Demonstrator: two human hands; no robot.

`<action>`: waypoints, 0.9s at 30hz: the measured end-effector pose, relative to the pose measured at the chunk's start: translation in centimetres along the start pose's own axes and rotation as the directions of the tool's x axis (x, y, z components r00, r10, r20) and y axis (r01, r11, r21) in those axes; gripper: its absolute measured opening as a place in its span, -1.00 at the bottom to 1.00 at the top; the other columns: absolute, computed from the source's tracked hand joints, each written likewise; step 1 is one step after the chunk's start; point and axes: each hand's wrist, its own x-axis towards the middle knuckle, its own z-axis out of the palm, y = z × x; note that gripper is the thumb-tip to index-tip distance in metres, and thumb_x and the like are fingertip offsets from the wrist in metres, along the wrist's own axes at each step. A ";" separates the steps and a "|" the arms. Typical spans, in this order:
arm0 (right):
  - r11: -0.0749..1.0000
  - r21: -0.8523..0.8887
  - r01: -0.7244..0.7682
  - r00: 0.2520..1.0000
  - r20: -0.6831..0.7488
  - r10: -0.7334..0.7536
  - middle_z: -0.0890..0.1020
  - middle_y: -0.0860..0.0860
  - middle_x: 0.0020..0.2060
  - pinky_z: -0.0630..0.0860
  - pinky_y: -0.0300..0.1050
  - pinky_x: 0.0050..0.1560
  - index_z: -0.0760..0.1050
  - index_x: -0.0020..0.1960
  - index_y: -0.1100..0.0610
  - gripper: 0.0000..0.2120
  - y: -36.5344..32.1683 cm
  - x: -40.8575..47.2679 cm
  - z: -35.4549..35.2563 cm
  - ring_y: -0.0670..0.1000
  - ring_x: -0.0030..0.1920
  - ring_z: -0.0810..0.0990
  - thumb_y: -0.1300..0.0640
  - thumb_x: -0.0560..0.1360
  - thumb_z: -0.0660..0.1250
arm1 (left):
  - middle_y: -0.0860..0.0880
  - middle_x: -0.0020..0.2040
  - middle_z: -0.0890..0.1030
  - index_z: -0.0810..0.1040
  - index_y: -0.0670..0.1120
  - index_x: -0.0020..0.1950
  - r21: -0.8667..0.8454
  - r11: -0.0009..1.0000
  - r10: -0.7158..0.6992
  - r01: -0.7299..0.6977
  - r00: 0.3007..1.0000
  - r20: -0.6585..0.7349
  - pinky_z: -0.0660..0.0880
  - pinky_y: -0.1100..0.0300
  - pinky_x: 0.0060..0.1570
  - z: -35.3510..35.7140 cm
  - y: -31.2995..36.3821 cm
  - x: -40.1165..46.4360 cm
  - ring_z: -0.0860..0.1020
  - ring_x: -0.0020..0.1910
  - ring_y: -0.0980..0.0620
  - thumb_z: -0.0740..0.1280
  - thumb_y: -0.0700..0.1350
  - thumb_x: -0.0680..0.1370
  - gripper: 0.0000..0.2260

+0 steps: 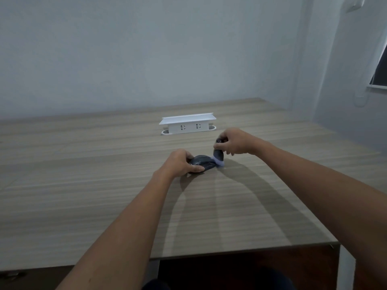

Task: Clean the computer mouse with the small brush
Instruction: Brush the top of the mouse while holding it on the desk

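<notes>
A dark computer mouse (202, 161) lies on the wooden table (83, 185), a little beyond the middle. My left hand (181, 164) grips it from the left side, thumb along its near edge. My right hand (232, 142) holds a small brush (218, 156) upright by its dark handle. The brush's pale bristles touch the mouse's right end, down at the table surface. The top of the handle is hidden inside my fingers.
A white pop-up power socket box (188, 124) stands on the table behind the hands. The table's near edge (230, 253) runs across the bottom, and a wall closes in on the right. A window (380, 68) is at far right.
</notes>
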 end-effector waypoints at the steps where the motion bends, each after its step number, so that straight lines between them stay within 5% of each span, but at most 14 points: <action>1: 0.998 0.065 0.014 1.000 -0.024 -0.012 0.61 0.07 -0.35 0.47 -0.27 -0.45 0.62 -0.09 0.34 -0.76 -0.2 -0.1 0.1 -0.08 -0.44 0.53 0.15 0.55 0.35 | -0.11 -0.14 0.72 0.69 -0.12 0.05 -0.005 1.000 -0.004 0.004 1.000 0.001 0.38 0.41 -0.46 -0.1 0.0 0.0 0.56 -0.34 0.09 0.55 0.06 0.39 -0.66; 4: 0.975 0.220 0.028 0.998 -0.068 -0.014 0.56 0.03 -0.40 0.48 -0.26 -0.42 0.62 -0.12 0.31 -0.76 -0.3 0.0 -0.1 -0.11 -0.47 0.50 0.13 0.56 0.35 | -0.15 -0.15 0.72 0.70 -0.14 0.05 -0.008 1.000 -0.002 0.002 1.000 0.001 0.34 0.46 -0.52 -0.1 -0.2 0.1 0.54 -0.38 0.09 0.54 0.05 0.40 -0.66; 8: 1.000 -0.008 -0.011 1.000 -0.005 0.011 0.68 0.16 -0.30 0.53 -0.17 -0.42 0.65 -0.10 0.28 -0.80 0.0 0.0 -0.3 0.04 -0.37 0.60 0.15 0.54 0.35 | -0.13 -0.21 0.70 0.70 -0.13 0.04 -0.011 1.000 0.007 -0.007 1.000 -0.008 0.31 0.48 -0.54 0.0 -0.3 0.2 0.51 -0.42 0.13 0.54 0.05 0.40 -0.68; 13: 0.988 0.151 0.038 0.996 -0.083 -0.025 0.60 0.03 -0.37 0.48 -0.26 -0.43 0.63 -0.09 0.26 -0.81 -1.2 0.2 -0.1 -0.06 -0.42 0.54 0.13 0.55 0.35 | -0.09 -0.23 0.69 0.70 -0.14 0.03 -0.019 1.000 0.006 -0.006 1.000 0.003 0.32 0.47 -0.52 0.0 -0.3 0.2 0.52 -0.48 0.22 0.54 0.03 0.40 -0.68; 17: 0.999 -0.025 -0.035 0.998 -0.053 0.034 0.61 0.06 -0.42 0.44 -0.28 -0.48 0.64 -0.19 0.23 -0.81 -0.6 0.2 -0.1 -0.01 -0.46 0.53 0.17 0.53 0.34 | -0.14 -0.14 0.73 0.70 -0.12 0.05 -0.024 1.000 0.002 -0.002 1.000 0.005 0.40 0.34 -0.38 0.1 -0.3 0.2 0.57 -0.32 0.07 0.55 0.04 0.40 -0.67; 21: 0.989 0.146 0.007 0.996 -0.085 0.006 0.60 0.04 -0.37 0.49 -0.22 -0.41 0.63 -0.09 0.25 -0.81 -0.8 0.2 -0.3 -0.07 -0.42 0.53 0.13 0.54 0.34 | -0.16 -0.22 0.71 0.70 -0.13 0.02 -0.019 1.000 0.022 -0.022 1.000 0.003 0.31 0.43 -0.51 0.1 -0.4 0.2 0.51 -0.40 0.07 0.54 0.04 0.40 -0.69; 25: 0.999 -0.015 -0.033 0.998 -0.051 0.032 0.62 0.08 -0.37 0.50 -0.17 -0.41 0.65 -0.13 0.26 -0.81 -0.7 0.4 -0.1 0.04 -0.40 0.57 0.15 0.53 0.34 | -0.06 -0.24 0.67 0.70 -0.11 0.04 -0.007 1.000 0.025 -0.025 1.000 0.003 0.33 0.30 -0.41 0.1 -0.3 0.2 0.50 -0.38 0.11 0.54 0.06 0.40 -0.68; 27: 0.999 0.048 -0.013 0.996 -0.085 0.017 0.63 0.08 -0.35 0.50 -0.22 -0.43 0.64 -0.11 0.25 -0.81 -0.8 0.8 -0.2 0.01 -0.40 0.56 0.14 0.53 0.35 | -0.01 -0.29 0.63 0.70 -0.11 0.04 -0.004 1.000 0.027 -0.027 1.000 0.001 0.31 0.30 -0.41 0.1 -0.3 0.2 0.48 -0.40 0.12 0.54 0.06 0.40 -0.68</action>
